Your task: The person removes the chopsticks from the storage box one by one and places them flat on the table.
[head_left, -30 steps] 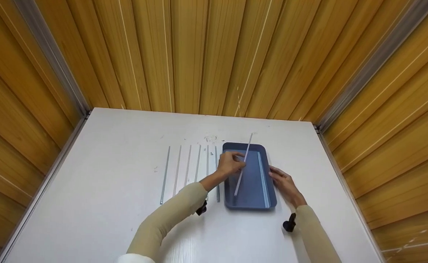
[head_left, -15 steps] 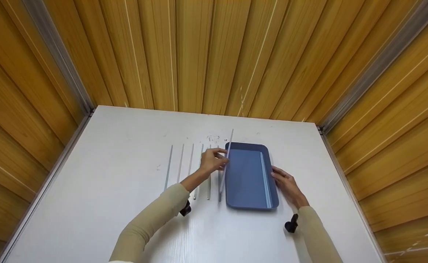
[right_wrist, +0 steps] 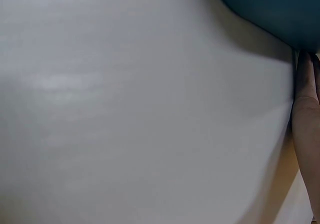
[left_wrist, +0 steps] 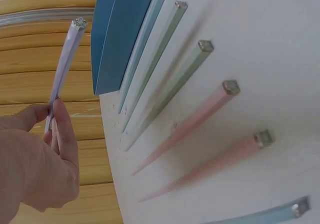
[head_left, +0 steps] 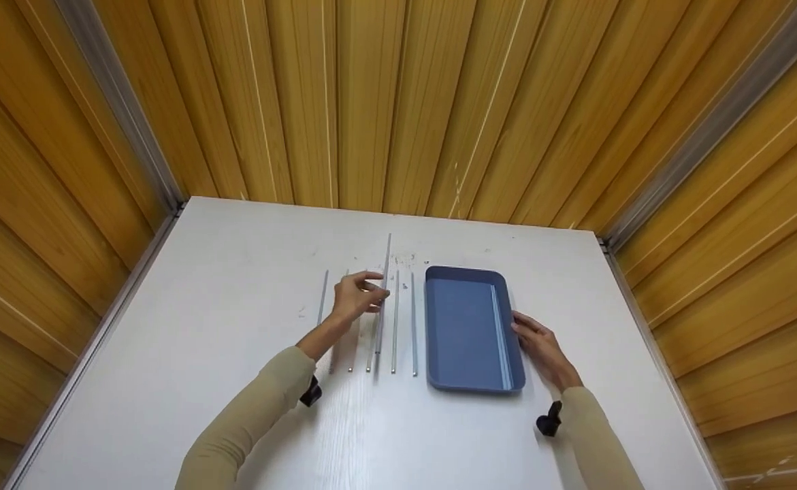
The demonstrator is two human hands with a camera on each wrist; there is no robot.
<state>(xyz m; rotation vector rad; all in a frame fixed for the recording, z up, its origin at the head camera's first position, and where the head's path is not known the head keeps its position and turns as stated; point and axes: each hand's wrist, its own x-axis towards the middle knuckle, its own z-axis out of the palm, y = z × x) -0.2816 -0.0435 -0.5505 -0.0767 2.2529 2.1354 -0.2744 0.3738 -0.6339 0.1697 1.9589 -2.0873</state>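
Observation:
My left hand (head_left: 356, 297) pinches a lilac chopstick (left_wrist: 64, 63) between thumb and fingertips, holding it up over the row on the table. The chopstick has a silver cap on its thick end. Beneath lie several capped chopsticks side by side: a light blue chopstick (head_left: 414, 327) nearest the tray, a green chopstick (left_wrist: 155, 58) and another green chopstick (left_wrist: 180, 78), then a pink chopstick (left_wrist: 195, 119) and a second pink chopstick (left_wrist: 220, 164). Farthest left is a blue chopstick (head_left: 323, 296). My right hand (head_left: 541, 346) rests its extended fingers against the right side of the blue tray (head_left: 476, 396).
Inside the tray, pale chopsticks (head_left: 501, 333) lie together along the right wall. The white table (head_left: 248, 286) ends at wood-patterned panels (head_left: 364, 102) at the back and both sides. Small dark marks (head_left: 405, 259) dot the tabletop behind the row.
My left hand has carried the lilac chopstick leftward, from over the tray to above the row on the table. My right hand has stayed at the tray's right side.

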